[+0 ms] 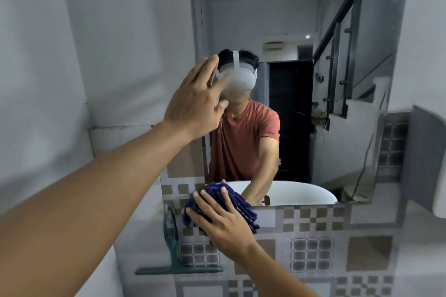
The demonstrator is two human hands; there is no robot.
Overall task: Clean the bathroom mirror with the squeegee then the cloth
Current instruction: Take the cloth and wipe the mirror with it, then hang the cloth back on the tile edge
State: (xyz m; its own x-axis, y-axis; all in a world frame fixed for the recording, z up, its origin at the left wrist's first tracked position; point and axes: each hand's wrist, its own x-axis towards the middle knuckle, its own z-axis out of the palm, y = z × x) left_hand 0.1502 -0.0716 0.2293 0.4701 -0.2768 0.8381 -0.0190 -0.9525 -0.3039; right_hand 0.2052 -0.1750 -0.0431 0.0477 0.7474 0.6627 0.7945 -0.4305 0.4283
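The bathroom mirror (301, 19) fills the wall ahead and reflects a person in a red shirt with a headset. My left hand (195, 101) lies flat against the mirror's left edge with its fingers spread and nothing in it. My right hand (222, 219) presses a crumpled dark blue cloth (241, 202) against the mirror's bottom left corner, where glass meets tile. The teal squeegee (173, 248) hangs on a hook below and left of the cloth, with its blade lowest, and neither hand touches it.
Patterned grey and brown tiles (313, 248) cover the wall under the mirror. A white wall (96, 55) stands close on the left. A grey fixture (427, 164) juts out at the right edge. The mirror reflects a white basin, a dark doorway and a stair railing.
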